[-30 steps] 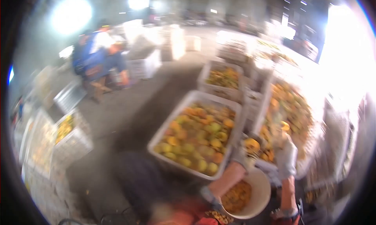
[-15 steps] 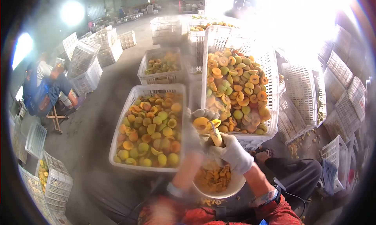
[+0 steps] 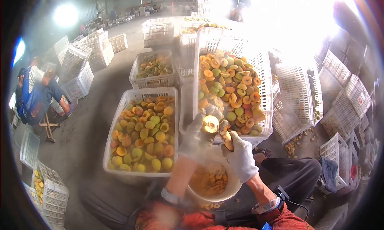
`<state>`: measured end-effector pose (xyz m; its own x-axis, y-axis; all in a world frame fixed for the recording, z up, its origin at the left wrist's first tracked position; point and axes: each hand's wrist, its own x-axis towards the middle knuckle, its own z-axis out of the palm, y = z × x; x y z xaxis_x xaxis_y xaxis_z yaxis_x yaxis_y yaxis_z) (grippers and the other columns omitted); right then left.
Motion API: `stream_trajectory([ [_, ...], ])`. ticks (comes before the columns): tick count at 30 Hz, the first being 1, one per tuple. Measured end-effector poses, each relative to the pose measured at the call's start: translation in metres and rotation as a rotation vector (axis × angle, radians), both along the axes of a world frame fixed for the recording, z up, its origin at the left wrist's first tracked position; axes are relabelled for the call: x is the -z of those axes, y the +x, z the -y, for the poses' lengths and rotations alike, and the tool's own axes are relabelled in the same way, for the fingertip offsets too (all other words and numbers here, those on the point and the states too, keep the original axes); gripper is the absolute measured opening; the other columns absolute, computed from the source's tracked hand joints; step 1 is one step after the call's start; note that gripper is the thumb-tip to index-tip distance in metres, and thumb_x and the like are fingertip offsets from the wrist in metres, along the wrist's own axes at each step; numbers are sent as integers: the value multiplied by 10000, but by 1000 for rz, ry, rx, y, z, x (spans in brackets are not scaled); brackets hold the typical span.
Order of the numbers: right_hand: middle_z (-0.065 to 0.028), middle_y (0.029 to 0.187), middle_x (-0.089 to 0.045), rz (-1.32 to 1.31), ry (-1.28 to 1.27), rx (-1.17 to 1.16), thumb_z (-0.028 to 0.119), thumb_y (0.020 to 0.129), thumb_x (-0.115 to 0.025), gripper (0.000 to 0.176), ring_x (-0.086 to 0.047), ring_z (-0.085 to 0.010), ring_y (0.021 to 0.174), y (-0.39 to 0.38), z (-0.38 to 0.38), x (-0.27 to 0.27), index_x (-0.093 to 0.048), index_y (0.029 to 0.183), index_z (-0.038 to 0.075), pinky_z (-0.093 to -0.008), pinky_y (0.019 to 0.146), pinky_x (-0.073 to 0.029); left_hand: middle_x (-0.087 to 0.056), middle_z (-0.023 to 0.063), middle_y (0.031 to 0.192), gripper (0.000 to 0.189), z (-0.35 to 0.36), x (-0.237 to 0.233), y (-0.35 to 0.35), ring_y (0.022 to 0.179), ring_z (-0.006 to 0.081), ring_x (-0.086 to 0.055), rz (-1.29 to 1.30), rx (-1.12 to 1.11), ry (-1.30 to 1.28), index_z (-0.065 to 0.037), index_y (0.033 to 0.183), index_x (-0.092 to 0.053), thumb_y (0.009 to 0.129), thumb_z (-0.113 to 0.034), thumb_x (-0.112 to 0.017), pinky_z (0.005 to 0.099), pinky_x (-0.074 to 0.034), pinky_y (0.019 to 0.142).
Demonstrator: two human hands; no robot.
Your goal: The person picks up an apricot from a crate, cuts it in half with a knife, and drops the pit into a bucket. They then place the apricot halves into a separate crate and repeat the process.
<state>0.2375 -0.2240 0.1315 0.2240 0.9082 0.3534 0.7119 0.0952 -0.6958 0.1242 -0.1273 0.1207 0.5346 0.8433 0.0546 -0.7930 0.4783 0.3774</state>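
A yellow halved peach [image 3: 211, 123] is sitting at the frame's centre, cupped in the gloved left hand [image 3: 197, 137]. The gloved right hand [image 3: 241, 157] is gripping a wooden-handled pitting tool [image 3: 225, 135] touching it, above a white round plastic bowl [image 3: 235, 187]. A white slatted plastic crate [image 3: 120, 110] of fruit is standing just left.

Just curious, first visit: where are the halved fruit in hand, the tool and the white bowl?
Halved fruit [image 3: 211, 124]: head view, its cut face.
Tool [image 3: 226, 139]: head view, its handle.
White bowl [image 3: 235, 187]: head view, its right wall.

left hand [image 3: 199, 136]: motion-blurred | tool [image 3: 226, 136]: tip hidden behind peach half [image 3: 210, 123], perhaps a spoon | bucket [image 3: 237, 186]: near rim behind forearms [image 3: 182, 175]
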Motion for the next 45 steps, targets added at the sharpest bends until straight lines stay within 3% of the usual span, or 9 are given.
stream_trajectory([
  [5,-210,721,-595,77,83,100,48,793,-617,236,-607,-409,691,-9,-3,7,-539,1016,56,-430,580,-468,-607,72,1080,401,10,-8,2,1009,153,-580,-295,-147,90,-10,1194,-544,995,-348,-458,301,-490,849],
  [11,-218,746,-596,69,26,41,56,791,-632,230,-607,-412,714,-18,1,3,-521,992,53,-432,587,-468,-634,59,918,491,27,-10,3,833,128,-606,-514,-365,335,-17,1079,-603,1007,-442,-367,251,-495,757],
  [15,-226,756,-594,253,21,-48,59,793,-637,250,-600,-424,733,-26,9,-18,-522,1014,41,-432,600,-471,-636,72,920,533,24,-4,4,827,115,-593,-543,-432,285,3,1054,-614,1013,-450,-336,247,-490,760],
  [19,-245,773,-599,102,-28,-67,84,809,-623,276,-596,-440,764,-26,3,3,-518,1054,10,-443,630,-472,-643,87,931,551,26,-7,1,823,127,-589,-700,-556,377,20,1051,-621,1018,-442,-323,254,-487,765],
  [28,-251,776,-617,145,-148,-106,123,819,-629,381,-608,-431,793,-26,4,7,-464,1139,-1,-451,640,-479,-638,93,886,502,32,-7,-3,801,150,-589,-621,-509,192,39,1030,-617,1007,-399,-373,263,-478,748],
  [38,-223,832,-633,280,-130,-159,162,762,-725,511,-619,-414,789,-10,17,31,-445,1164,15,-451,630,-490,-605,13,666,537,-10,47,-6,673,79,-534,-1187,-382,633,-28,753,-699,966,-447,-439,218,-457,635],
  [41,-227,840,-632,299,-158,-199,139,773,-709,440,-623,-413,787,-15,16,16,-479,1125,10,-434,626,-495,-590,9,573,598,0,8,-10,615,80,-516,-1079,-269,545,-46,604,-703,961,-450,-443,223,-448,615],
  [44,-231,816,-626,113,-229,-337,107,784,-681,351,-624,-416,767,1,4,28,-512,1073,2,-413,610,-494,-626,37,633,534,5,-15,-10,551,104,-534,-1029,-23,317,-32,709,-705,947,-452,-478,236,-454,570],
  [45,-231,816,-626,117,-231,-337,107,784,-681,351,-624,-416,767,2,4,28,-512,1073,2,-413,610,-494,-623,88,623,564,3,-13,-6,559,145,-563,-943,-148,279,-1,714,-696,948,-459,-467,274,-485,596],
])
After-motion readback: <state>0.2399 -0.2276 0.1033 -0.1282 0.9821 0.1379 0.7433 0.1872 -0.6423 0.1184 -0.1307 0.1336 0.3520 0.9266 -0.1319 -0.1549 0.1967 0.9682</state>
